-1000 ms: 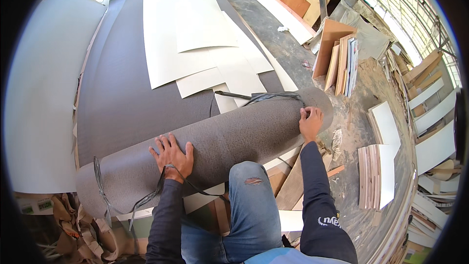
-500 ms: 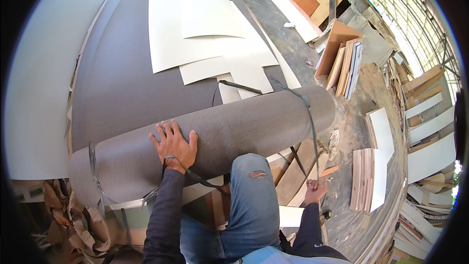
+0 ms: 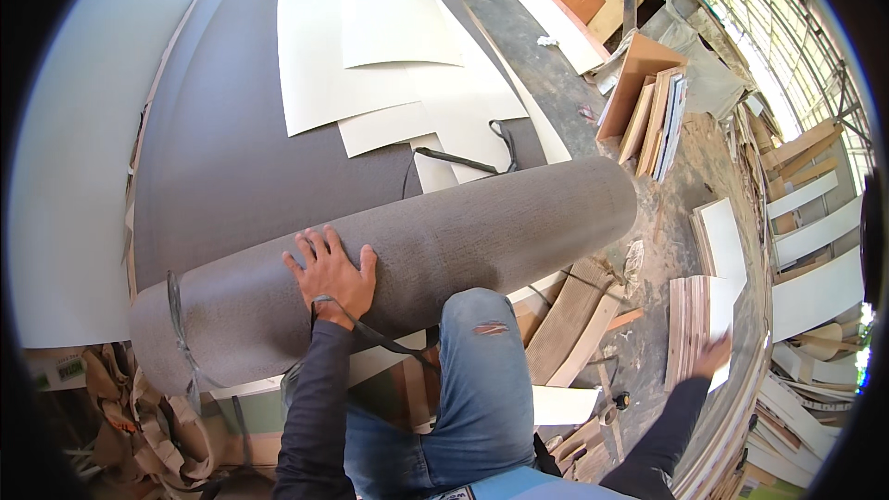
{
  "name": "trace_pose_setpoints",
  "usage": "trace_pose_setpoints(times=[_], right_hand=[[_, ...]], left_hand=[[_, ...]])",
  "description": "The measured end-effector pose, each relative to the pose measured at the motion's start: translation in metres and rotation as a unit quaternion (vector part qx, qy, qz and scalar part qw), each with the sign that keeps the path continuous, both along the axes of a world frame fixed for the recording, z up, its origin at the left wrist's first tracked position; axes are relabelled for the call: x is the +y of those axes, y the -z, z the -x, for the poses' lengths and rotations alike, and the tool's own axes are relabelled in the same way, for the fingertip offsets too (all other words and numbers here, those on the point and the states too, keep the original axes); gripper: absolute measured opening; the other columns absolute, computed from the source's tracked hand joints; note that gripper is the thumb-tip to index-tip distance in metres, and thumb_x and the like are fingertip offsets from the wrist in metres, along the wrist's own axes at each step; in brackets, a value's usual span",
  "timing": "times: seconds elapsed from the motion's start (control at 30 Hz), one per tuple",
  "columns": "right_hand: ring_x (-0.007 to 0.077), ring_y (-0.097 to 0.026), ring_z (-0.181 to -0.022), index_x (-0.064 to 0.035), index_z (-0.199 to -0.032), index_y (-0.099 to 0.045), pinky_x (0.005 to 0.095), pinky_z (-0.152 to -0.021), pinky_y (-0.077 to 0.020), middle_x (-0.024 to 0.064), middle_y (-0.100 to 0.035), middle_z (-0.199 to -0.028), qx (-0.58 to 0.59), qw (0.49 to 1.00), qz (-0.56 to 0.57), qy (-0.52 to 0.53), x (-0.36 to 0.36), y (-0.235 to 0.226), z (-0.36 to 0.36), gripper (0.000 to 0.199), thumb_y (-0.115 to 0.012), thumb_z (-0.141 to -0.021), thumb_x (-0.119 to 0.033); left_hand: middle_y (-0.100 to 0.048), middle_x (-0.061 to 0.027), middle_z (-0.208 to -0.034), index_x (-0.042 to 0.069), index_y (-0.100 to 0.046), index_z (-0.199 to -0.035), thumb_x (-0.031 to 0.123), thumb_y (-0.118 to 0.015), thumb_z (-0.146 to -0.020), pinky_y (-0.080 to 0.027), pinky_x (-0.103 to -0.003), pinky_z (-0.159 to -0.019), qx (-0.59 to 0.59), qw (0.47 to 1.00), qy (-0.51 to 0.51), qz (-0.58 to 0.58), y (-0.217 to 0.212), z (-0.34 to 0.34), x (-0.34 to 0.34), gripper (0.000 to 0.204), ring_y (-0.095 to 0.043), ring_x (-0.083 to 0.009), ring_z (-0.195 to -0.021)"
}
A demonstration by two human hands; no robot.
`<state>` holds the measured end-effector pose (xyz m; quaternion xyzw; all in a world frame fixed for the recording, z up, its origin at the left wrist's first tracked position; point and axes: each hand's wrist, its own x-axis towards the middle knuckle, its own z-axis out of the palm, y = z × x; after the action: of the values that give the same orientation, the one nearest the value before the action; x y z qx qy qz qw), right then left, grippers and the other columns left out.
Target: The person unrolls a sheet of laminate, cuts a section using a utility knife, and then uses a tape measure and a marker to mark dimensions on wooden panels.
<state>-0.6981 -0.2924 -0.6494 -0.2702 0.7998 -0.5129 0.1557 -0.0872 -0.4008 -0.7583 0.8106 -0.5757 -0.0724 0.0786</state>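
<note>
A thick grey-brown roll of sheet material lies across the middle, its surface finely textured. My left hand rests flat on it, fingers spread. A dark strap crosses at my left wrist and runs toward my knee, which is against the roll's near side. Another strap is tied round the roll's left end. Beyond the roll, a loose black strap lies over the white sheets. My right hand is out to the right, in front of a stack of boards; its fingers are smeared by motion.
The same grey material spreads out flat behind the roll. Boards lean together at the far right, with curved white strips beyond. Crumpled brown paper lies at lower left. Ribbed brown planks lie below the roll's right end.
The strap round the roll's right end has come off; a loop now lies behind the roll. My right hand swung out to the right and down. My left hand stayed put.
</note>
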Motion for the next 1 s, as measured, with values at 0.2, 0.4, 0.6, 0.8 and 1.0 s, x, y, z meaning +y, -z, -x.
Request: trace_pose_setpoints(times=[0.2,0.4,0.6,0.8,1.0], right_hand=[[0.0363,-0.043,-0.135,-0.0005,-0.133,-0.057,0.0470,-0.108,-0.0392,0.0242,-0.046,-0.144,0.243,0.754,-0.542,0.282,0.175,0.082,0.031,0.061,-0.071,-0.085,-0.036],[0.0363,-0.050,-0.125,0.0018,-0.121,-0.062,0.0467,-0.107,-0.0379,0.0212,-0.052,-0.135,0.384,0.880,0.143,-0.240,-0.086,0.063,-0.231,0.032,-0.062,-0.096,-0.019],[0.0365,-0.057,-0.121,-0.0020,-0.121,-0.063,0.0442,-0.102,-0.0441,0.0202,-0.059,-0.129,0.247,0.604,0.052,-0.756,-0.197,0.053,-0.547,0.041,-0.062,-0.094,-0.033],[0.0319,-0.035,-0.144,-0.0106,-0.149,-0.041,0.0522,-0.116,-0.0252,0.0162,-0.040,-0.154,0.359,0.508,-0.142,-0.770,-0.157,0.104,-0.635,0.084,-0.047,-0.090,-0.070],[0.0315,-0.035,-0.144,-0.0139,-0.150,-0.041,0.0497,-0.118,-0.0230,0.0147,-0.042,-0.153,0.381,0.525,-0.080,-0.757,-0.166,0.116,-0.601,0.090,-0.046,-0.086,-0.077]], left_hand=[[-0.044,-0.0263,-0.147,-0.004,-0.044,-0.143,0.053,-0.047,-0.092,-0.016,-0.060,-0.117,-0.013,1.000,-0.006,0.016,-0.008,0.001,0.001,0.076,-0.033,-0.0412,-0.142],[-0.042,-0.0290,-0.147,-0.006,-0.042,-0.144,0.053,-0.046,-0.091,-0.015,-0.060,-0.118,0.018,0.999,-0.002,0.046,0.004,-0.006,0.002,0.079,-0.031,-0.0412,-0.144],[-0.042,-0.0252,-0.149,-0.001,-0.043,-0.145,0.049,-0.048,-0.091,-0.015,-0.059,-0.119,0.051,0.997,0.028,0.052,0.016,-0.013,0.012,0.074,-0.031,-0.0384,-0.144],[-0.038,-0.0218,-0.151,0.003,-0.039,-0.148,0.031,-0.045,-0.095,-0.018,-0.049,-0.121,0.155,0.972,0.121,0.127,0.073,-0.027,0.062,0.060,-0.033,-0.0380,-0.142],[-0.031,-0.0250,-0.156,-0.001,-0.038,-0.147,0.011,-0.059,-0.083,-0.020,-0.050,-0.121,0.187,0.927,0.324,0.033,0.049,-0.032,0.189,0.068,-0.027,-0.0370,-0.147]])
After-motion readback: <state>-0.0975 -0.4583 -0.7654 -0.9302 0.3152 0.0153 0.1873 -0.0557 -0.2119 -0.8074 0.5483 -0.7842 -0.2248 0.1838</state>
